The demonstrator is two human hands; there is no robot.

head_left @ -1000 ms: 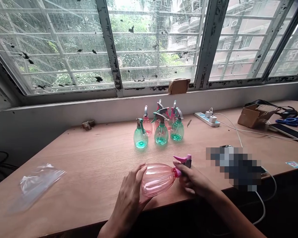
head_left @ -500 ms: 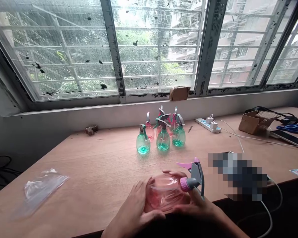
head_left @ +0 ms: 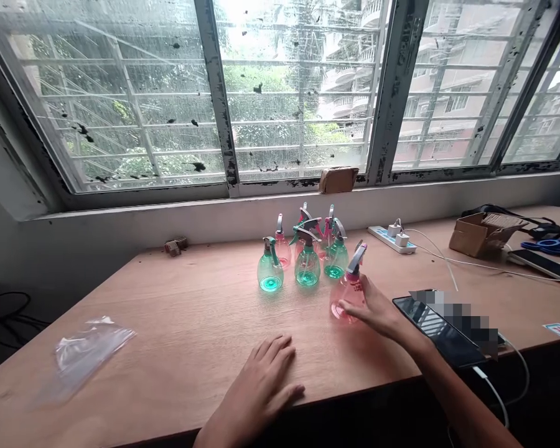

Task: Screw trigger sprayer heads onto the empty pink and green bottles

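A pink see-through spray bottle (head_left: 343, 297) stands roughly upright on the right of the table's middle, its grey-and-pink spray head on top. My right hand (head_left: 371, 306) is wrapped round its right side. Whether its base touches the table I cannot tell. Near the front edge, my left hand (head_left: 267, 376) lies flat on the wood, fingers stretched out and holding nothing. Behind them stands a group of several green and pink spray bottles, with a green spray bottle (head_left: 307, 264) in front; those at the back are partly hidden.
A clear plastic bag (head_left: 91, 348) lies at the left. To the right are a dark phone (head_left: 441, 330) with a cable, partly blurred out, a power strip (head_left: 392, 239), an open cardboard box (head_left: 478, 235) and blue scissors (head_left: 548, 247). The window wall bounds the table's far side.
The pink spray bottle, earlier lying sideways between both hands, is now upright and farther forward and right in my right hand. My left hand has let go and rests on the table.
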